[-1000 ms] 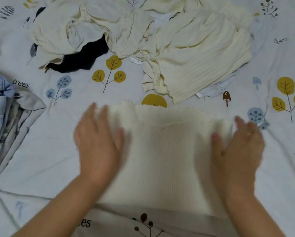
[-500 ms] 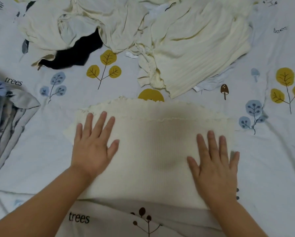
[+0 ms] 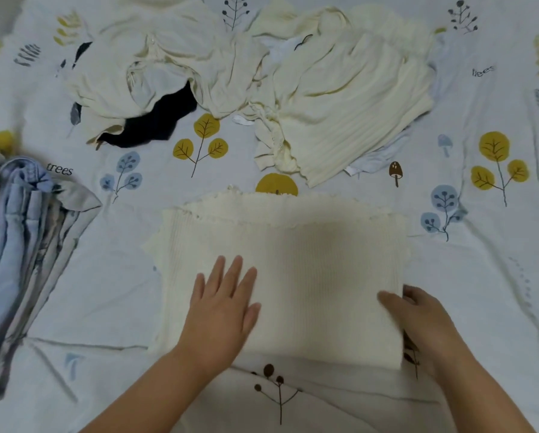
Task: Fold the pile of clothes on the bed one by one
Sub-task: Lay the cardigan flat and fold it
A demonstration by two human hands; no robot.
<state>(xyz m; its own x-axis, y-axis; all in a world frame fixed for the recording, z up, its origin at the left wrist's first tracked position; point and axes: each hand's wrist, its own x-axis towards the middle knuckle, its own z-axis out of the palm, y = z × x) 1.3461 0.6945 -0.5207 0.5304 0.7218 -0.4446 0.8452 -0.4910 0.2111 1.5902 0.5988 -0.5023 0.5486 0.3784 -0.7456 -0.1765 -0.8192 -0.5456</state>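
Observation:
A cream ribbed knit garment (image 3: 308, 260) with a frilly far edge lies flat on the bed in front of me. My left hand (image 3: 222, 307) lies flat on its near left part, fingers straight and spread. At the garment's right edge my right hand (image 3: 418, 317) grips the cloth, thumb on top and fingers tucked under the edge. Farther back lies the pile of unfolded clothes (image 3: 262, 76): cream tops, a pleated cream piece, a black garment (image 3: 155, 120) and a bit of pale blue cloth.
A stack of folded blue and grey clothes (image 3: 21, 245) sits at the left edge of the bed. The bedsheet (image 3: 480, 276) is white with printed trees, leaves and mushrooms. A sheet fold crosses near my forearms.
Both hands slid toward me over the garment. My left hand moved right toward the garment's middle; my right hand went from lying flat on top to gripping the right edge.

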